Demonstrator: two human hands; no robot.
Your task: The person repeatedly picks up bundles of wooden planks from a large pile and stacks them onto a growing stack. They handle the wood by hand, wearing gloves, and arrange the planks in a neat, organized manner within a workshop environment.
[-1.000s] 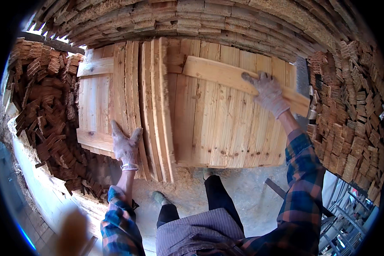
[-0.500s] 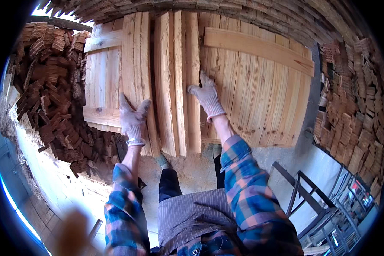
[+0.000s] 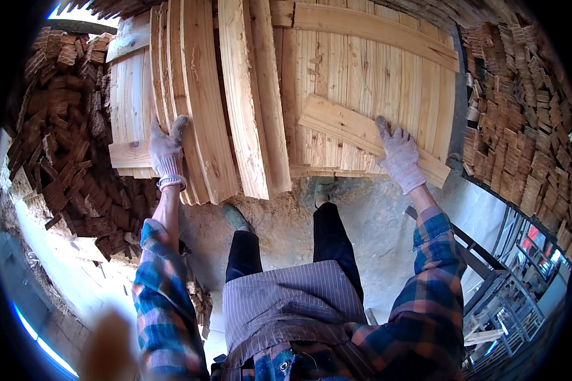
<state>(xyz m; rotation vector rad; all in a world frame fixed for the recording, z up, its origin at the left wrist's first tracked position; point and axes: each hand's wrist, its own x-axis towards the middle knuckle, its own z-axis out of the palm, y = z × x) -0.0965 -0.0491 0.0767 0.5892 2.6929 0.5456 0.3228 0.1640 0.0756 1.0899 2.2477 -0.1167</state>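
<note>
Both my hands wear pale, soiled knit gloves. My left hand (image 3: 166, 151) rests at the near end of several narrow boards (image 3: 200, 101), its thumb and forefinger spread apart. Two thicker rough-edged boards (image 3: 243, 95) lean side by side, just right of that group. My right hand (image 3: 400, 155) is closed over a short wooden board (image 3: 343, 124), which lies slanted across the near part of a plank panel (image 3: 368, 63). Some of its fingertips are hidden against the wood. A crosspiece (image 3: 375, 26) spans the panel's far side.
At the left rises a heap of broken brown wood pieces (image 3: 70, 140); stacked ones (image 3: 515, 127) stand at the right. A smaller plank panel (image 3: 128, 82) lies at the far left. Dark metal frames (image 3: 502, 298) stand lower right. My feet are on a dusty floor (image 3: 273, 219).
My right hand has moved right, and a short board now lies slanted under it. My left hand has shifted left, and the narrow boards beside it have spread leftward. The view has shifted slightly.
</note>
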